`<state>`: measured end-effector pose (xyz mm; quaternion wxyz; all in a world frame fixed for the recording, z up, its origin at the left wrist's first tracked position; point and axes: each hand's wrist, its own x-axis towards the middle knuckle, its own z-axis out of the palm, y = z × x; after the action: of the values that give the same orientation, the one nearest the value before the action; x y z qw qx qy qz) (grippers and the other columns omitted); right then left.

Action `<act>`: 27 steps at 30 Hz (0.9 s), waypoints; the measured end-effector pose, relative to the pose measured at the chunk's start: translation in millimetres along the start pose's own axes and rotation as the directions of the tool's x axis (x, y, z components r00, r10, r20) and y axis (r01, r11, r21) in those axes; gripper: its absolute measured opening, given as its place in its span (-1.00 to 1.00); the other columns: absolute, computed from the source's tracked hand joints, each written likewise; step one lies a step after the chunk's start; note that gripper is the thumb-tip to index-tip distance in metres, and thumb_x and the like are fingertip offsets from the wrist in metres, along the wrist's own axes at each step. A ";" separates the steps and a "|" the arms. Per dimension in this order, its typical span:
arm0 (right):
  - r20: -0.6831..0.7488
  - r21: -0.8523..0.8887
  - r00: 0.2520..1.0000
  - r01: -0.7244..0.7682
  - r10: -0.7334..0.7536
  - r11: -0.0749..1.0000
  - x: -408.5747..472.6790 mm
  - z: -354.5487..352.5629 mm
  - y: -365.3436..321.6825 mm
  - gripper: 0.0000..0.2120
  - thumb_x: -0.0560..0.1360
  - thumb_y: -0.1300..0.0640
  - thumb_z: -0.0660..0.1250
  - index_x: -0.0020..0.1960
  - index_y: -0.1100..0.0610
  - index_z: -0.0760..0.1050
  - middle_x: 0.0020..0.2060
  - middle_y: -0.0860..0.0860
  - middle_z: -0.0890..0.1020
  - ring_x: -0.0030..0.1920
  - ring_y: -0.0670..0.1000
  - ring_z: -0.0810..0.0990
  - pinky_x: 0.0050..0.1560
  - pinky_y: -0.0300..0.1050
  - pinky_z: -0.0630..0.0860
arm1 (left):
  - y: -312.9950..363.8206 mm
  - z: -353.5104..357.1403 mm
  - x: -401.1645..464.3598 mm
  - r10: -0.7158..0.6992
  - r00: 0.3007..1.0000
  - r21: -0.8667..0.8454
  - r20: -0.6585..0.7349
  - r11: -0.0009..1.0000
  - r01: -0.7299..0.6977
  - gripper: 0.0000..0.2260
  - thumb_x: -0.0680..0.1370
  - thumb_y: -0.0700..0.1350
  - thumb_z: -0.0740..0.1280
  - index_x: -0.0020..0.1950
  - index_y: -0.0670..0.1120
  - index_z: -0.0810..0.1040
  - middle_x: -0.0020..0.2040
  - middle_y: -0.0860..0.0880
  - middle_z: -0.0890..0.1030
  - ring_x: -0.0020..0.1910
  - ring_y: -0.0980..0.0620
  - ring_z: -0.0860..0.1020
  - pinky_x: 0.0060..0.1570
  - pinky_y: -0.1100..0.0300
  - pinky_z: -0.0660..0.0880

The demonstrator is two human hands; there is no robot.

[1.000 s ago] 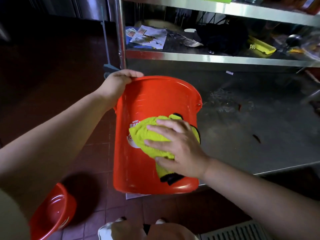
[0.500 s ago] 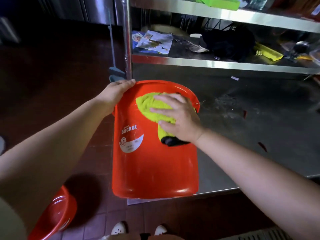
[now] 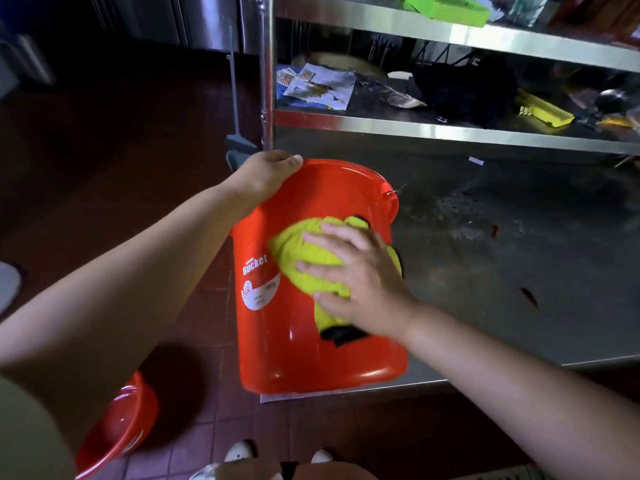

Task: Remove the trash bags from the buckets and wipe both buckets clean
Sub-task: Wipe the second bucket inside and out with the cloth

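Nearest the camera, at the lower left, a second red bucket [image 3: 117, 427] is seen on the tiled floor [image 3: 214, 441], only partly in frame; no trash bag is visible on it, though whether it has been wiped cannot be told.

Further out, the red bucket [image 3: 298, 351] under work is propped at the front edge of the steel counter [image 3: 519, 271], tilted so that its outer wall faces up. No bag is seen on its rim, so the bag removal is judged done for this one. Its rim is gripped by the left hand [image 3: 266, 174], the fingers curled over the edge to steady it. A yellow-green cloth [image 3: 301, 258] is pressed flat against the outer wall, just beside the white label, by the right hand [image 3: 356, 282], whose fingers are spread and straight rather than closed around the cloth. The outside is thus being wiped; the inside is hidden from this angle, and its state cannot be judged.

Beyond, steel shelves [image 3: 450, 131] are loaded with papers, a dark bundle and yellow items, none part of the job.
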<state>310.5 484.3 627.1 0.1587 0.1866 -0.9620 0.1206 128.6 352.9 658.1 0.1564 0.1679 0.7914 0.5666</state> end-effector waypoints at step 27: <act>-0.129 0.113 0.975 -0.165 0.180 0.980 24.6 3.7 13.6 -0.68 0.43 -0.03 0.34 0.18 -0.11 0.58 0.35 -0.08 0.46 0.37 0.05 0.33 0.32 0.18 0.26 | -32.8 -23.5 -15.7 -0.044 0.997 -0.181 -0.057 0.983 0.033 -0.82 0.60 0.01 0.22 -0.15 0.06 0.55 -0.13 0.08 0.61 -0.09 0.09 0.58 -0.03 0.20 0.51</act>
<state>282.5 487.6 630.0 0.2042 0.1013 -0.9539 0.1954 129.4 316.3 635.1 0.1579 0.1204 0.7443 0.6376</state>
